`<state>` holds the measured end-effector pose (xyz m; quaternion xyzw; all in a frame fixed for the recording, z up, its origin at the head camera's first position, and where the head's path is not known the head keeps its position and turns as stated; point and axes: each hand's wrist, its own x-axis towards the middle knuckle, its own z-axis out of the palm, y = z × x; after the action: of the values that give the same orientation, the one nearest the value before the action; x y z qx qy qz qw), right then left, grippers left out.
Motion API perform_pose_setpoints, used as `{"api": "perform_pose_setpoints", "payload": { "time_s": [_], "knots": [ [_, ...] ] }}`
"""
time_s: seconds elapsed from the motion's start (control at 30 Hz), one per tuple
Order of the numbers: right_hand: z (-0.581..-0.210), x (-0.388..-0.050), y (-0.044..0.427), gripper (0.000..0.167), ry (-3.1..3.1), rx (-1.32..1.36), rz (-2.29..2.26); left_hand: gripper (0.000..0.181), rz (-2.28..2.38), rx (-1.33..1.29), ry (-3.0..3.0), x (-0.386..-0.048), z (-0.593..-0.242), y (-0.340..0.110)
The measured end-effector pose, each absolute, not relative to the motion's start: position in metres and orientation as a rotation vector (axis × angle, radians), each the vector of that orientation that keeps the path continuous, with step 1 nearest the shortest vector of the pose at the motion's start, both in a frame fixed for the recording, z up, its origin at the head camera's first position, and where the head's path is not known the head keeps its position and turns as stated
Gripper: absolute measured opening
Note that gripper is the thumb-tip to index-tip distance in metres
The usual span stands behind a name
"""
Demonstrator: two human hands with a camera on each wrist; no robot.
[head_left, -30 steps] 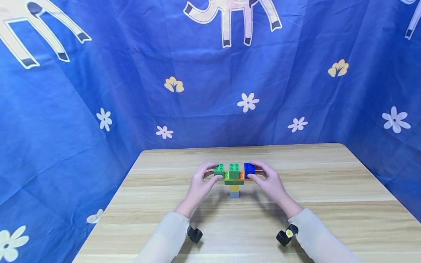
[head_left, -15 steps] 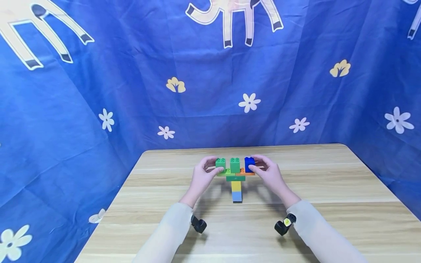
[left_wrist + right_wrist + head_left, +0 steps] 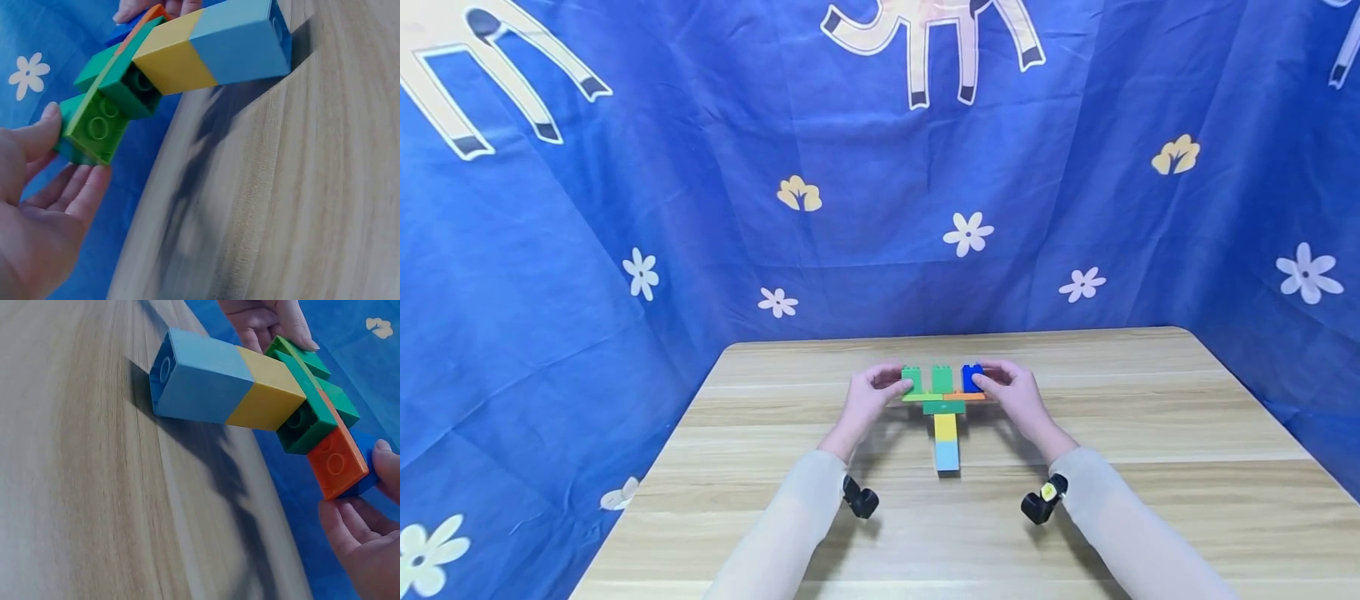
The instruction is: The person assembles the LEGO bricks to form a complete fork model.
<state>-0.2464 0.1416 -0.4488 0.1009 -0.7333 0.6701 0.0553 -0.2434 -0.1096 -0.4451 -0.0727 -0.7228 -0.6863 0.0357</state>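
Observation:
Both hands hold up one joined toy brick structure. A light blue brick [image 3: 947, 457] and a yellow brick [image 3: 945, 427] form its stem, with a dark green brick [image 3: 943, 407] across the top. On that sit a lime flat brick [image 3: 922, 397] and an orange flat brick [image 3: 964, 397]. Above them stand two green bricks, left [image 3: 911, 377] and middle [image 3: 942, 379], and a blue brick [image 3: 970, 379] at right. My left hand [image 3: 868, 400] pinches the left green brick; my right hand [image 3: 1017, 402] pinches the blue one. The stem tilts toward me, its hollow underside showing in both wrist views.
A wood-grain table [image 3: 775, 533] lies below, carrying the shadows of arms and bricks. Blue printed cloth [image 3: 865, 217] hangs behind and at both sides. Black wrist cameras [image 3: 1039, 504] are worn at both sleeves.
The structure has tipped, its stem's foot swinging toward me, so the brick sides show now more than the stud tops. Both hands shifted slightly right, keeping their grip.

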Motion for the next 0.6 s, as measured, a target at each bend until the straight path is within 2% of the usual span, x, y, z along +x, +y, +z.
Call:
{"api": "perform_pose_setpoints", "payload": {
  "time_s": [0.4,0.6],
  "knots": [
    [-0.462,-0.248,0.146,0.037,-2.298,0.075,2.213,0.037,-2.262,-0.031,-2.233,-0.242,-0.46,-0.105],
    [-0.465,-0.249,0.147,0.04,-2.303,0.037,2.262,0.048,-2.384,0.006,-2.177,-0.242,-0.461,-0.105]
  ]
}}
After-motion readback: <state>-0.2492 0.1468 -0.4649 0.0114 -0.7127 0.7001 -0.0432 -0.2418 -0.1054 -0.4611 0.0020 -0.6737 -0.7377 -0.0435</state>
